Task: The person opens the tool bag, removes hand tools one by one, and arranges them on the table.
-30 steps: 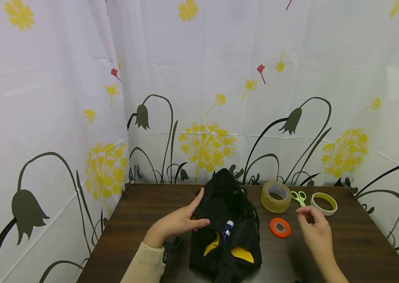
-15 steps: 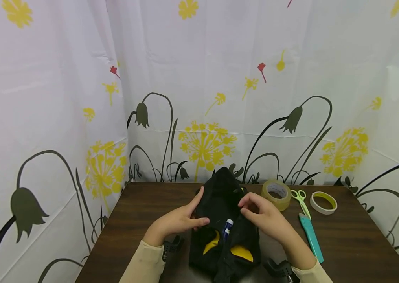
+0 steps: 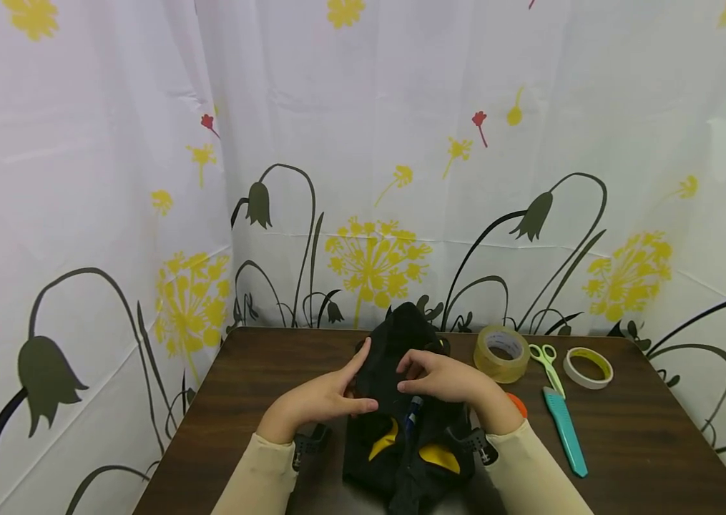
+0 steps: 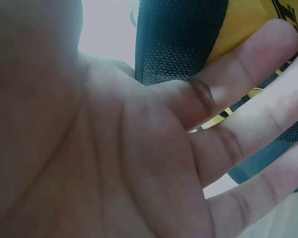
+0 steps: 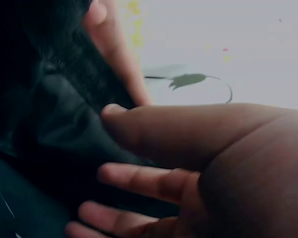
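Observation:
A black bag (image 3: 385, 368) with yellow patches stands upright on the table, its dark opening facing me. My left hand (image 3: 311, 408) rests against the bag's left side, index finger raised along its edge and thumb across the front. In the left wrist view, straight, spread fingers (image 4: 238, 74) lie against yellow fabric (image 4: 243, 27) and a black mesh strap (image 4: 179, 44). Over the opening is my right hand (image 3: 446, 379), loosely bent and empty; its thumb (image 5: 154, 129) stands apart from the fingers in the right wrist view. A blue tube (image 3: 411, 415) sits at the bag's front.
Right of the bag lie a clear tape roll (image 3: 501, 354), green-handled scissors (image 3: 548, 366), a white tape roll (image 3: 588, 368) and a teal cutter (image 3: 566, 433). An orange ring (image 3: 518, 405) is partly behind my right wrist. A patterned curtain (image 3: 363, 129) hangs behind the table (image 3: 260, 357).
My right hand has moved left from beside the teal cutter to over the bag's opening, uncovering the cutter. My left hand has stayed at the bag's side.

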`<state>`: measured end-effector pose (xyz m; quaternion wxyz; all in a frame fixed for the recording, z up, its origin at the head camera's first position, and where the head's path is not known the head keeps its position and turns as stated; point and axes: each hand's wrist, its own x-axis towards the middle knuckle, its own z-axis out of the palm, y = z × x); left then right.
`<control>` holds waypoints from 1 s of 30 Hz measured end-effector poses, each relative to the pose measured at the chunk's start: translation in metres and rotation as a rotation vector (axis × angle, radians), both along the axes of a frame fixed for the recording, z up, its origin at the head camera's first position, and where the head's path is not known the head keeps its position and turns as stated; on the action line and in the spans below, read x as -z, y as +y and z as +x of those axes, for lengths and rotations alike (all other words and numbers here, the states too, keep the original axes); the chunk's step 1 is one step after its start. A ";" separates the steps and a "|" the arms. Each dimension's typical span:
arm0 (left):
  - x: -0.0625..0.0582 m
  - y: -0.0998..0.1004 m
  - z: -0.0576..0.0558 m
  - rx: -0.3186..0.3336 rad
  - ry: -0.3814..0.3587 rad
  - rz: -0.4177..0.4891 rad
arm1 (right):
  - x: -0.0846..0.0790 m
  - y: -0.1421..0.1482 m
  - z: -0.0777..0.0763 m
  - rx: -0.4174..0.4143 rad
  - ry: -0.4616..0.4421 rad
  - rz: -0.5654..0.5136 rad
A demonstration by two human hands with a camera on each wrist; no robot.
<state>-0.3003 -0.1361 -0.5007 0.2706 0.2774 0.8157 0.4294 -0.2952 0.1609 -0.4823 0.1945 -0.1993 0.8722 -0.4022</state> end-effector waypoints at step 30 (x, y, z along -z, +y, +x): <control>0.001 -0.004 0.000 0.028 -0.004 0.020 | 0.032 -0.038 -0.038 -0.010 -0.055 0.533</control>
